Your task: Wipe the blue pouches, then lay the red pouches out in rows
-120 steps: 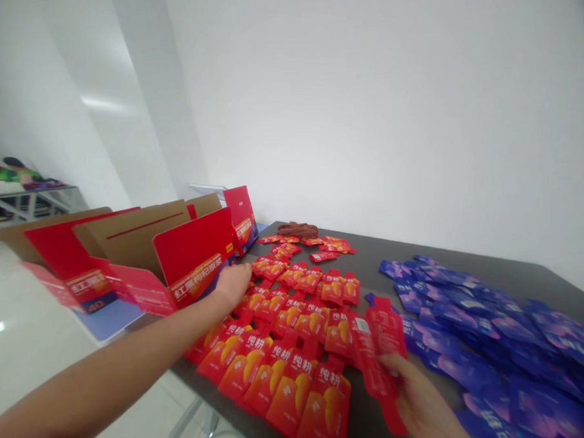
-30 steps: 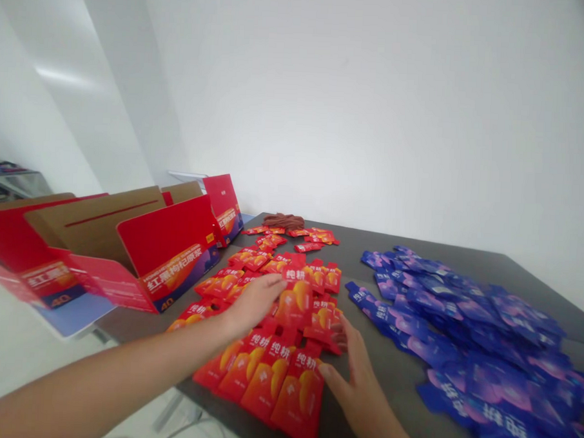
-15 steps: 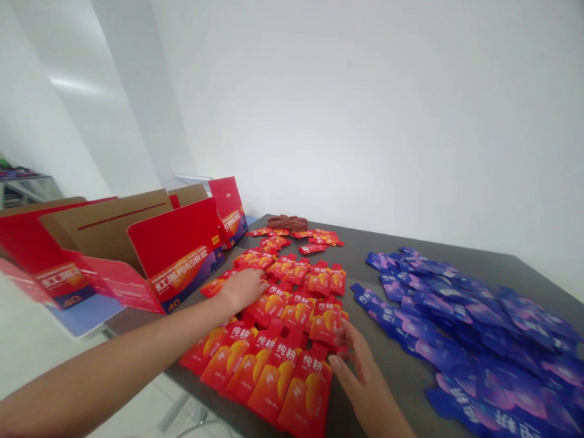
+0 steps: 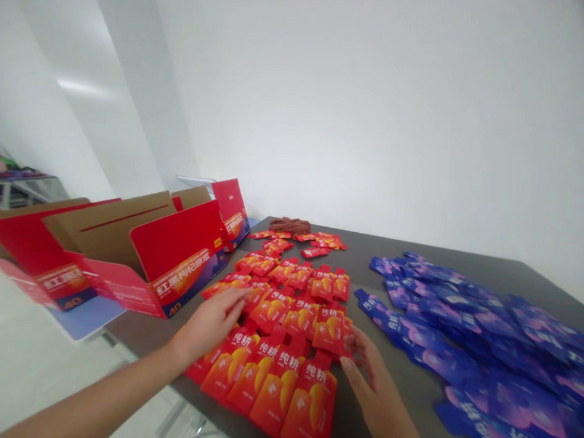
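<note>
Rows of red pouches (image 4: 271, 308) with orange fruit prints lie overlapping on the dark table. Over the left side of these rows is my left hand (image 4: 212, 322), fingers stretched out and the thumb slightly apart. My right hand (image 4: 369, 380) rests at the right edge of the rows, its curved fingers against the side of a red pouch (image 4: 330, 330) in the middle row; thumb and fingers are apart. Neither hand shows anything gripped. The undersides of the left fingertips are hidden.
Purple-blue pouches (image 4: 466, 323) are heaped on the right of the dark table (image 4: 378, 245). Open red cartons (image 4: 177, 253) stand on the left. Farther back lie a brown bundle (image 4: 292, 225) and several loose red sachets (image 4: 314, 252). A white wall (image 4: 374, 106) rises behind.
My left hand has drawn back toward me and to the left from the farther pouches. My right hand stays by the right edge, shifted slightly. The whole view has moved a little.
</note>
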The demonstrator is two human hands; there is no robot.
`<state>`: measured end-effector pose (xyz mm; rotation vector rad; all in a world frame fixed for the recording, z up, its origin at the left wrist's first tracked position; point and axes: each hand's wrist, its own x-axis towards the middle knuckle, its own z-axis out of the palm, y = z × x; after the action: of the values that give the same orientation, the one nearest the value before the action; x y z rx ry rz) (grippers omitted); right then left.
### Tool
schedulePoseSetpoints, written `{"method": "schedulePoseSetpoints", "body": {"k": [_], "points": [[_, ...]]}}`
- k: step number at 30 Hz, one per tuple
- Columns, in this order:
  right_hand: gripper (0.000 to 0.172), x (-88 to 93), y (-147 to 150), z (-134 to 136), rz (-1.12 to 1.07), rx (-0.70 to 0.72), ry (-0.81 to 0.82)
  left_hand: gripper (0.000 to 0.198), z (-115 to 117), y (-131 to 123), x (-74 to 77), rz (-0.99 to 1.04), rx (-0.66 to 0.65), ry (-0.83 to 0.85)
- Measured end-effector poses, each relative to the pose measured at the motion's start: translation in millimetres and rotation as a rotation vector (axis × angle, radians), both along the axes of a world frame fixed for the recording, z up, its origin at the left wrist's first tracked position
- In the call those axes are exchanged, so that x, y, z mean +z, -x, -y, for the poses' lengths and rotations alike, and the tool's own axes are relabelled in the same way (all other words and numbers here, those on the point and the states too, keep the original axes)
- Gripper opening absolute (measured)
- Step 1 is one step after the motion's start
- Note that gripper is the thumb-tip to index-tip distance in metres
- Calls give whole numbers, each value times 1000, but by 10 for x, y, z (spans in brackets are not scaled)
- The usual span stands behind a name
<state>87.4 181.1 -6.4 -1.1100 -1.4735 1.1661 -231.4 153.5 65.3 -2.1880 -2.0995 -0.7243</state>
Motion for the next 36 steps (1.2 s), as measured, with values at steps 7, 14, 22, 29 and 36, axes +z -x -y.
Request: {"method": "schedulePoseSetpoints", "body": {"k": [7,14,22,29,36], "points": [[55,-234,-61,-186,-28,2,45,35,548,129,-465,-15,76,-395],[54,65,4,-286,-7,-50,-2,32,624,195,-902,30,231,-552],[47,529,287,-1219,216,-48,-223,29,650,146,-966,184,374,-616],[32,631,985,-2203,443,-27,-225,31,626,178,-1030,351,513,-564],[32,597,1593,-2532,567,45,-250,28,665,133,-1070,379,517,-546]]}}
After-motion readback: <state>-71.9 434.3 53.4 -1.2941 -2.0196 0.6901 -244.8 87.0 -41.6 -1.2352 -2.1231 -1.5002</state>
